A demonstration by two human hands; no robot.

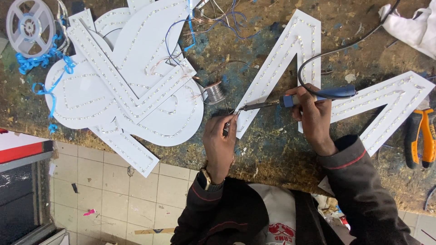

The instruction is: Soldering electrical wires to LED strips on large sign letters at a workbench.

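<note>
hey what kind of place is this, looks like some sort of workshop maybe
Most likely a sign-making workshop. The right hand holds a soldering iron to a white letter panel lined with small lights, more panels are stacked on the paint-stained workbench, beside a solder spool.

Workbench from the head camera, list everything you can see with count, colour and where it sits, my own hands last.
workbench: one, worn brown with blue paint stains, fills the upper view
large white sign letter: one, zigzag shape lined with small LEDs, centre to right
stacked sign letters: several, white with LED rows, left
solder spool: one, silver, centre
empty reel: one, grey, top left
blue ribbon: one tangle, left edge
loose wires: a bundle, blue and reddish, top centre
pliers: one, orange and black handles, right edge
white cloth: one, top right
tiled floor: pale, lower left
soldering iron: one, blue handle, black cord, in the right hand
left hand: pinching something thin at the letter's lower tip
right hand: gripping the iron
</note>
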